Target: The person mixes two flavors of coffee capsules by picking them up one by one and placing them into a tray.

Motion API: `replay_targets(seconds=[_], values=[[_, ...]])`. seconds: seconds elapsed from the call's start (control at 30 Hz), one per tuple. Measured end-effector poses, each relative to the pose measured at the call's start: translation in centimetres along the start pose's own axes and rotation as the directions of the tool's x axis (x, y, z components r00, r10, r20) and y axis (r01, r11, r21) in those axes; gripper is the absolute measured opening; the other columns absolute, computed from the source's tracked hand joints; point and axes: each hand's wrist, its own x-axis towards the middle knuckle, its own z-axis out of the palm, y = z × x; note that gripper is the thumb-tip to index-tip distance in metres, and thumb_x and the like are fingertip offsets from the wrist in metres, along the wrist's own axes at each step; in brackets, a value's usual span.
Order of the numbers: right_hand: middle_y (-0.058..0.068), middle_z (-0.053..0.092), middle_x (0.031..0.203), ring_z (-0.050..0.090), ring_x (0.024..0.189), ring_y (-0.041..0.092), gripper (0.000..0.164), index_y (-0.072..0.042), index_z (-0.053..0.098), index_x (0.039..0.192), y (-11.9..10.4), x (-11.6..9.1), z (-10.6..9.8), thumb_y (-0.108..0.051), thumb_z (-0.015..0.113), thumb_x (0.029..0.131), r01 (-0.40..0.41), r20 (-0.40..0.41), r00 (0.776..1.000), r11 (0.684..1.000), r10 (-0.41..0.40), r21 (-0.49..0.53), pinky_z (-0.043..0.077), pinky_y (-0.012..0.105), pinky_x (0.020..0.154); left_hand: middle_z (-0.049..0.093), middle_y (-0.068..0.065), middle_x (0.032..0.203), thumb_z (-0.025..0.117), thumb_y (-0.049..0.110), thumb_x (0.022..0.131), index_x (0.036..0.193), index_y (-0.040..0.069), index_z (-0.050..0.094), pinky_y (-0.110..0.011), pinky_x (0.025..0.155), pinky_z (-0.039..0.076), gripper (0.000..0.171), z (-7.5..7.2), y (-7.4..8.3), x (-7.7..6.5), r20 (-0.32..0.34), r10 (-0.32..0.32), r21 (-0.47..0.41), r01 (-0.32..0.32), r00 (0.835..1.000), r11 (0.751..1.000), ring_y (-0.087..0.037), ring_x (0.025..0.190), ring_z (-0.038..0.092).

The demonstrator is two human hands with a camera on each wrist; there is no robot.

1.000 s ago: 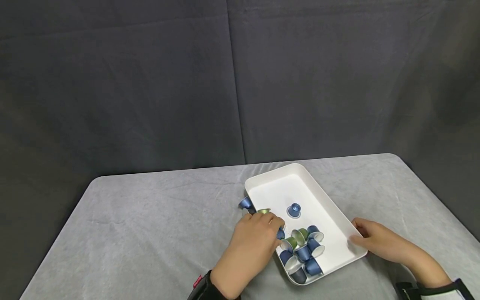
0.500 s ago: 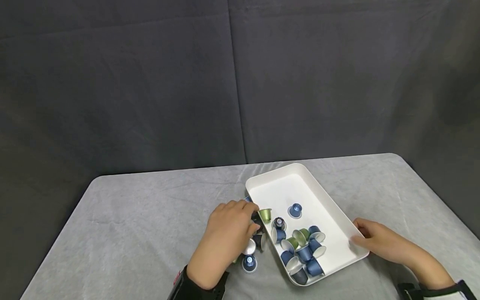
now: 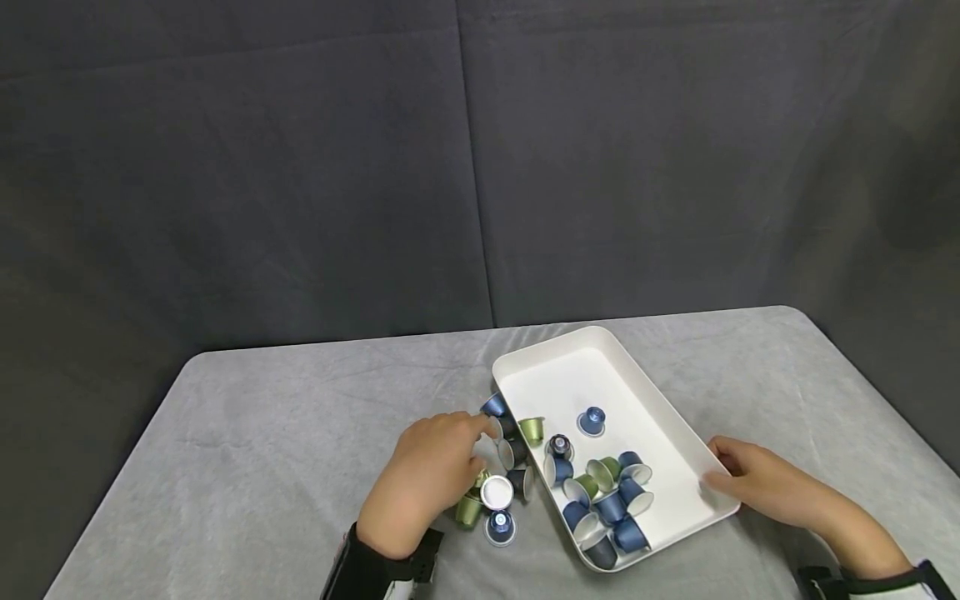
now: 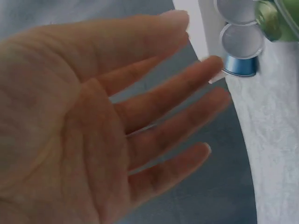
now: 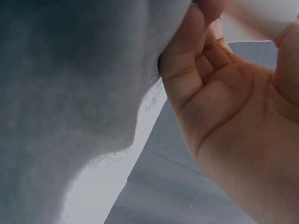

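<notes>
My left hand (image 3: 423,467) hovers over loose coffee capsules left of the tray. In the left wrist view its palm is bare and its fingers (image 4: 173,98) are spread. Near its fingertips stands a blue capsule (image 4: 240,66). Under and beside the hand lie a green capsule (image 3: 468,511), a lid-up capsule (image 3: 497,492), an upright blue capsule (image 3: 500,527) and several dark ones. With thumb and fingers, my right hand (image 3: 765,482) pinches the near right rim of a white tray (image 3: 562,371); the right wrist view shows this hand (image 5: 233,107) bent at the fingers.
Blue and green capsules are heaped in the tray's near left corner, among them a blue capsule (image 3: 628,534). A lone blue capsule (image 3: 592,418) stands mid-tray. Grey cloth covers the table (image 3: 300,433); a dark curtain (image 3: 300,167) hangs behind it.
My left hand has moved left from over the tray to the loose capsules, uncovering a green, a dark and a blue capsule inside the tray. The right hand stays at the rim.
</notes>
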Motion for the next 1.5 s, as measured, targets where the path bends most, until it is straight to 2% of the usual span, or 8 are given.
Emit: replay_targets(seconds=[0.1, 0.27, 0.57, 0.77, 0.93, 1.1, 1.5], values=[[0.005, 0.065, 0.087, 0.054, 0.07, 0.007, 0.014, 0.001, 0.055, 0.104, 0.1, 0.0, 0.0, -0.01, 0.059, 0.097, -0.002, 0.008, 1.0, 1.0, 0.001, 0.012, 0.047, 0.027, 0.057, 0.071, -0.003, 0.099, 0.076, 0.004, 0.081, 0.109, 0.017, 0.072, -0.04, 0.067, 0.05, 0.032, 0.2, -0.3, 0.2, 0.044, 0.004, -0.05, -0.001, 0.999, 0.999, -0.023, 0.085, 0.067], [0.005, 0.066, 0.087, 0.054, 0.07, 0.007, 0.015, 0.002, 0.055, 0.104, 0.1, 0.0, 0.0, -0.011, 0.059, 0.097, -0.005, 0.011, 1.0, 1.0, 0.005, 0.017, 0.047, 0.027, 0.057, 0.07, -0.002, 0.099, 0.074, 0.001, 0.08, 0.111, 0.014, 0.07, -0.039, 0.07, 0.05, 0.034, 0.6, -0.6, 0.4, 0.148, -0.046, -0.101, 0.061, 0.988, 0.993, -0.021, 0.088, 0.066], [0.006, 0.063, 0.085, 0.054, 0.069, 0.007, 0.015, 0.003, 0.056, 0.104, 0.1, 0.1, 0.1, -0.009, 0.06, 0.096, 0.008, 0.008, 1.0, 1.0, -0.008, 0.02, 0.047, 0.026, 0.056, 0.066, 0.002, 0.088, 0.078, 0.001, 0.076, 0.109, 0.009, 0.07, -0.036, 0.069, 0.049, 0.036, 1.7, -1.2, 0.8, 0.211, -0.079, -0.126, 0.107, 0.974, 0.986, -0.015, 0.077, 0.06], [0.006, 0.064, 0.086, 0.053, 0.068, 0.007, 0.013, 0.004, 0.056, 0.104, 0.0, 0.1, -0.1, -0.007, 0.058, 0.097, 0.02, 0.015, 1.0, 0.999, -0.02, 0.027, 0.046, 0.026, 0.055, 0.065, 0.002, 0.086, 0.082, 0.005, 0.072, 0.109, 0.009, 0.071, -0.038, 0.07, 0.05, 0.039, 2.2, -1.2, 1.0, 0.183, -0.089, -0.079, 0.105, 0.979, 0.991, -0.017, 0.079, 0.062], [0.006, 0.064, 0.086, 0.054, 0.068, 0.006, 0.011, 0.001, 0.056, 0.102, 0.1, 0.2, -0.1, -0.008, 0.058, 0.097, 0.023, 0.012, 1.0, 0.999, -0.023, 0.025, 0.047, 0.026, 0.055, 0.065, -0.003, 0.09, 0.082, 0.005, 0.07, 0.104, 0.009, 0.072, -0.039, 0.066, 0.05, 0.035, 2.8, -0.9, 1.0, 0.143, -0.087, 0.008, 0.087, 0.986, 0.996, -0.022, 0.08, 0.063], [0.006, 0.065, 0.085, 0.054, 0.068, 0.006, 0.01, 0.0, 0.056, 0.101, 0.1, 0.2, 0.0, -0.008, 0.059, 0.096, 0.035, 0.012, 0.999, 0.999, -0.035, 0.029, 0.046, 0.026, 0.055, 0.058, -0.003, 0.083, 0.081, 0.002, 0.07, 0.095, 0.009, 0.07, -0.037, 0.058, 0.048, 0.029, 3.4, -0.9, 1.1, 0.13, -0.084, 0.063, 0.077, 0.988, 0.995, -0.022, 0.073, 0.059], [0.007, 0.065, 0.087, 0.054, 0.069, 0.007, 0.013, 0.002, 0.056, 0.104, 0.1, 0.1, 0.0, -0.009, 0.059, 0.097, 0.009, 0.018, 1.0, 0.999, -0.01, 0.037, 0.047, 0.027, 0.055, 0.056, -0.001, 0.082, 0.079, 0.003, 0.071, 0.09, 0.01, 0.066, -0.039, 0.061, 0.049, 0.024, 3.6, -1.2, 1.3, 0.143, -0.097, 0.051, 0.091, 0.985, 0.995, -0.021, 0.075, 0.059]])
